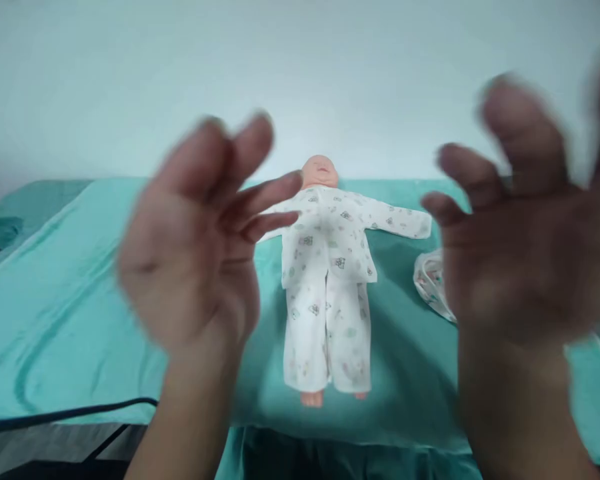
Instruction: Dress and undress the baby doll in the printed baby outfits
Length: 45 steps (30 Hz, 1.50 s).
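wall: pale, plain, rising past the head end of the doll.
bench: draped in teal, spreading out on both sides of the doll; drape probably meant as a soft, even backing.
doll, place: on the bench, between the two hands in view, face up, feet end nearest the viewer; apparently laid this way to keep the whole front within reach.
shirt: white with small prints, worn by the doll, hem lying over the trousers; one sleeve stretched straight out, likely to keep the cloth flat, the other partly hidden.
trousers: same print, legs side by side, toes peeping out below.
left hand: raised nearer the viewer than the doll, palm turned inward, fingers loosely curled, released, gripping nothing; overlapping a sleeve in view only.
right hand: raised likewise, fingers spread and bent, blurred, grasping nothing.
printed bundle: beside the doll, below the stretched sleeve, partly behind the right hand; perhaps set aside to leave room; exact kind impossible to tell.
dark cable: well apart from the doll, near the left wrist.
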Available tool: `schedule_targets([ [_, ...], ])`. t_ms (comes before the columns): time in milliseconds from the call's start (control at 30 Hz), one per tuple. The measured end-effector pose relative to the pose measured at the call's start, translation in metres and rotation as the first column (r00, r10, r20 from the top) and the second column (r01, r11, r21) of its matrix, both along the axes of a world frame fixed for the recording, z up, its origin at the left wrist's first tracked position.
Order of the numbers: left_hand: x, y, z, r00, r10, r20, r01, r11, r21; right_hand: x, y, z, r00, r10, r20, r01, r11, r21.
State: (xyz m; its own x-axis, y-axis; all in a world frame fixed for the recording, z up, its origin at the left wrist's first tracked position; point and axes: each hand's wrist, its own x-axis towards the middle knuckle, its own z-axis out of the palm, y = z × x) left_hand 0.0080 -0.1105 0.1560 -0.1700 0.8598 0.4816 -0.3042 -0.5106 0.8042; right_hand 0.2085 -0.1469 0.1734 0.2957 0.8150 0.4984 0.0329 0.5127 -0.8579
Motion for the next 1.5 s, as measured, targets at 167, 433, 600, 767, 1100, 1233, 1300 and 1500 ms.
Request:
schedule_targets([
  [167,0.034,0.115,-0.066,0.930,0.030,-0.367,-0.101,0.979,-0.177,-0.012,0.126,-0.086,0.994,-0.100,0.052,0.103,0.992,-0.071],
  [433,0.039,0.147,-0.110,0.720,-0.025,-0.693,-0.056,0.994,-0.094,-0.006,0.144,-0.138,0.911,-0.001,0.413,0.095,0.974,-0.208],
  [600,0.040,0.145,-0.108,0.667,-0.032,-0.744,-0.047,0.995,-0.085,-0.009,0.145,-0.137,0.906,0.002,0.423,0.073,0.984,-0.160],
  [767,0.039,0.145,-0.108,0.667,-0.040,-0.744,-0.043,0.995,-0.091,-0.009,0.146,-0.136,0.887,0.007,0.461,0.072,0.985,-0.154],
  [1100,0.039,0.143,-0.107,0.645,-0.051,-0.763,-0.045,0.994,-0.104,-0.009,0.146,-0.136,0.890,0.000,0.456,0.080,0.984,-0.156],
  [1233,0.039,0.144,-0.108,0.640,-0.047,-0.767,-0.035,0.995,-0.091,-0.009,0.145,-0.136,0.888,0.011,0.461,0.078,0.982,-0.172],
  [1300,0.039,0.145,-0.108,0.631,-0.052,-0.774,-0.031,0.995,-0.092,-0.009,0.144,-0.135,0.888,0.017,0.459,0.077,0.980,-0.186],
  [1500,0.039,0.145,-0.108,0.616,-0.050,-0.786,-0.029,0.996,-0.086,-0.009,0.144,-0.135,0.891,0.031,0.454,0.071,0.976,-0.207],
])
